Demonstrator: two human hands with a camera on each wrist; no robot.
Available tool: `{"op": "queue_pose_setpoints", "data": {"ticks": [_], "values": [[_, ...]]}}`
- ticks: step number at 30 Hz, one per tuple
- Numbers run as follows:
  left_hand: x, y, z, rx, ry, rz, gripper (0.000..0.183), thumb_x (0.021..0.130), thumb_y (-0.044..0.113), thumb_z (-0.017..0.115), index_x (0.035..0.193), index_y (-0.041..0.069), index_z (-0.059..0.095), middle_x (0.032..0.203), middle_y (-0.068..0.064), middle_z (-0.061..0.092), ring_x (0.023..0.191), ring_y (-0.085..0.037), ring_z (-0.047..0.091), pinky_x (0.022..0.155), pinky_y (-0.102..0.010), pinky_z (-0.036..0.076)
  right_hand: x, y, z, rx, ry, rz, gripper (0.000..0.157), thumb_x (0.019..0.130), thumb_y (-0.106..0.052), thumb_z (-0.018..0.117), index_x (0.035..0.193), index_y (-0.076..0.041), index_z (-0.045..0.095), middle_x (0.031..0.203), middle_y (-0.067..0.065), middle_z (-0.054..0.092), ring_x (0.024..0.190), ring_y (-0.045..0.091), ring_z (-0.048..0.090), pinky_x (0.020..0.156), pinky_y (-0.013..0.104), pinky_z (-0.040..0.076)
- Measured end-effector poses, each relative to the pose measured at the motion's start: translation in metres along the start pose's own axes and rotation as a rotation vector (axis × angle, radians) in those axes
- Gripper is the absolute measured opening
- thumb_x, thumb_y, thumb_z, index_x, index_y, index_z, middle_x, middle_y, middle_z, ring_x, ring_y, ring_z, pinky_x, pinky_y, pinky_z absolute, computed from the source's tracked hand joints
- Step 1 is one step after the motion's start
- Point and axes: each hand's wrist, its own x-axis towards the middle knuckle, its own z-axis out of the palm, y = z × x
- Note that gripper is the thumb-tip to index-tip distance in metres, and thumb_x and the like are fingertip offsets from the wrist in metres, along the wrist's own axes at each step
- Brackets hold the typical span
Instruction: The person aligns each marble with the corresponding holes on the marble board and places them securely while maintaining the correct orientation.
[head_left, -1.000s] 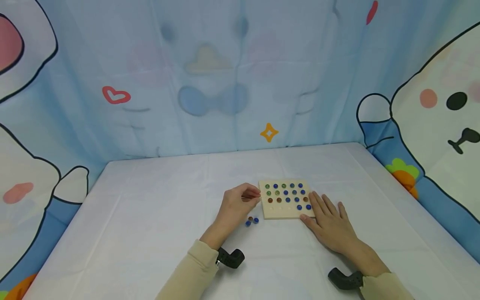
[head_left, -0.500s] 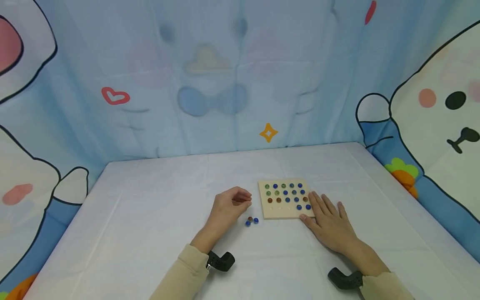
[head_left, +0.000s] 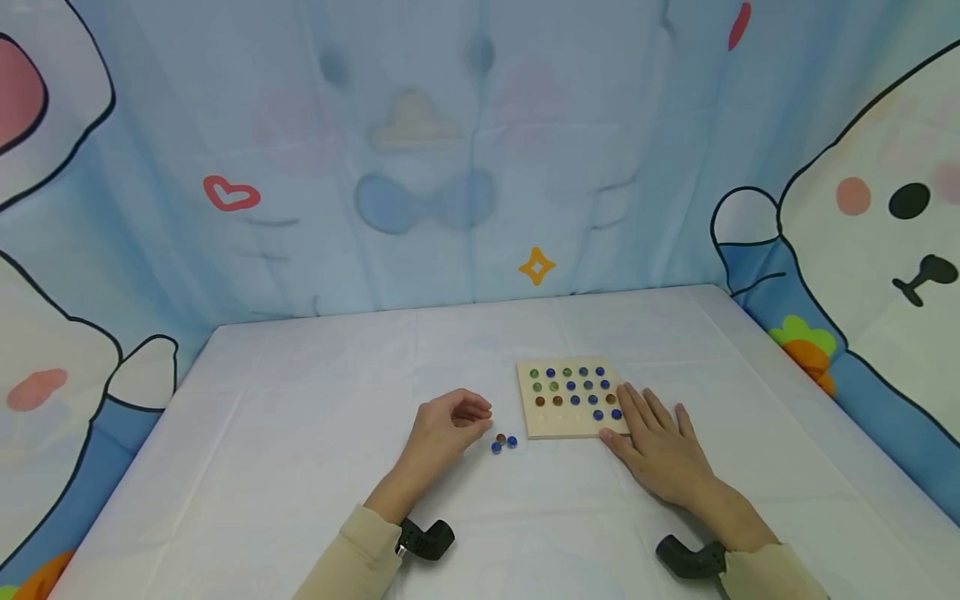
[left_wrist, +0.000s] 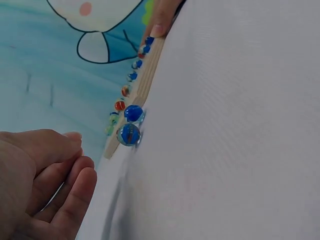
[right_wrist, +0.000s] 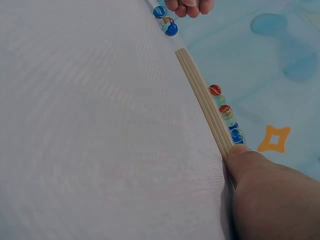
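The wooden board (head_left: pixel 564 426) lies on the table with rows of glass marbles, green and blue at the back, red-brown and blue nearer the front. My right hand (head_left: pixel 663 450) rests with fingers extended at the board's right edge; in the right wrist view its thumb (right_wrist: pixel 242 154) touches the front corner. Left of the board sit three loose marbles, one blue marble (head_left: pixel 497 448), another blue marble (head_left: pixel 512 442) and a brown marble (head_left: pixel 501 437). Just left of them hovers my left hand (head_left: pixel 442 429), fingers loosely bent, no marble showing between them in the left wrist view.
White cloth (head_left: pixel 300 433) covers the table, whose far edge meets a light blue curtain (head_left: pixel 450 250) with cartoon prints. A black wrist camera (head_left: pixel 427 540) is on the left wrist and another black camera (head_left: pixel 690 558) on the right.
My left hand has drawn back from the board's left edge, moving left and toward me, to beside the loose marbles. The right hand and board have stayed put.
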Motion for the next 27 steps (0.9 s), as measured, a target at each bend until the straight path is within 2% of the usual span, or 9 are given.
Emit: {"op": "queue_pose_setpoints", "data": {"ticks": [5,12,27], "values": [[-0.005,-0.008,0.002,-0.009,-0.028,0.002,0.013,0.088,0.013,0.074,0.100,0.014,0.070,0.094,0.002,0.072,0.083,-0.008,0.066,0.075,-0.018,0.055,0.000,0.001,0.001,-0.004,0.003,-0.002,0.085,0.100,-0.059,0.040,0.158,-0.002,0.014,0.163,0.023,0.018,0.149,0.047,0.014,0.116,0.071,0.002],[-0.007,-0.015,0.007,-0.034,-0.084,-0.018,0.023,0.085,0.015,0.078,0.106,0.011,0.068,0.099,-0.002,0.071,0.085,-0.008,0.066,0.076,-0.018,0.055,0.000,0.001,0.002,-0.001,0.007,-0.005,0.085,0.100,-0.059,0.041,0.157,-0.002,0.014,0.163,0.024,0.018,0.149,0.048,0.014,0.115,0.071,0.002],[-0.007,-0.013,0.011,0.009,-0.108,0.031,0.022,0.084,0.010,0.078,0.103,0.008,0.068,0.095,-0.002,0.070,0.081,-0.007,0.061,0.074,-0.019,0.052,0.001,0.001,0.002,0.003,0.010,-0.008,0.085,0.100,-0.058,0.041,0.157,-0.001,0.014,0.162,0.025,0.018,0.148,0.048,0.014,0.115,0.071,0.001]]}}
